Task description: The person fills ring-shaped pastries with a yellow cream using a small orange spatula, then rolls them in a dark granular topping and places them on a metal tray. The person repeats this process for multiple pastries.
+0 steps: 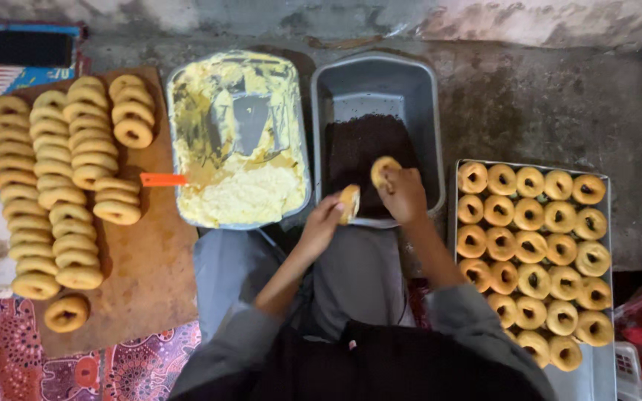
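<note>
Pale golden ring doughnut (pixel 385 171), uncoated

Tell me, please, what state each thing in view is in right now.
Left hand: gripping a doughnut half.
Right hand: gripping another doughnut half over the grey tub.
Grey tub: partly filled with dark sprinkles.
Cream tray: partly scraped down.
Wooden board: stacked with plain doughnuts.
Metal tray: nearly full of doughnuts.

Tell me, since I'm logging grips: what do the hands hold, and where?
Each holds a doughnut half by its edge: left hand one, right hand another.
</note>
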